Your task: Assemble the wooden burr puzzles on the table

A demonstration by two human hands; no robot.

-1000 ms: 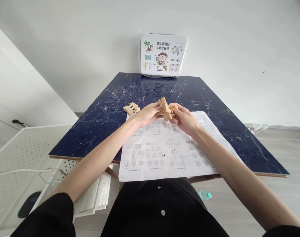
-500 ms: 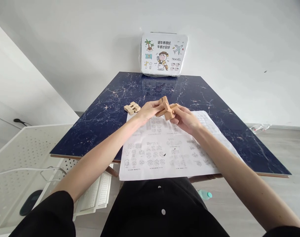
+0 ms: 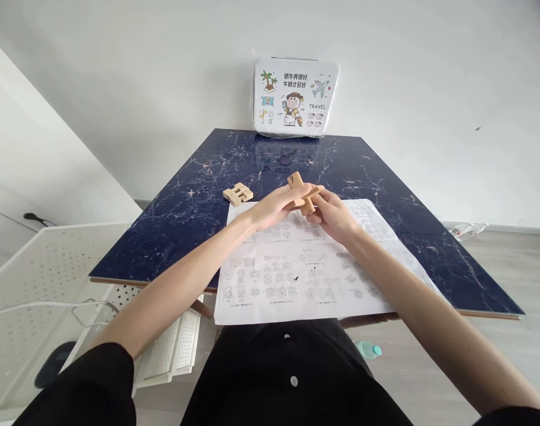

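Above the far part of a printed instruction sheet (image 3: 270, 284), both hands grip notched wooden puzzle pieces that cross one another. My left hand (image 3: 276, 206) is closed on them from the left, its thumb over the top. From the right, my right hand (image 3: 334, 214) pinches the other end. One wooden puzzle piece (image 3: 295, 179) sticks up at the far side, marked with a dark "3". Fingers hide much of the joint between the pieces. Several more wooden puzzle pieces (image 3: 238, 194) lie grouped on the table to the left, at the sheet's far left corner.
The dark blue marbled table (image 3: 172, 236) has a white cartoon-printed case (image 3: 296, 97) against the wall at its far edge. White perforated shelving (image 3: 70, 260) with a cable stands at the left. A bottle with a green cap (image 3: 370, 349) is below the table.
My left hand has shifted right, its thumb now over the crossing pieces. The held pieces have turned slightly, and the "3" end stays up. The grouped pieces have not moved.
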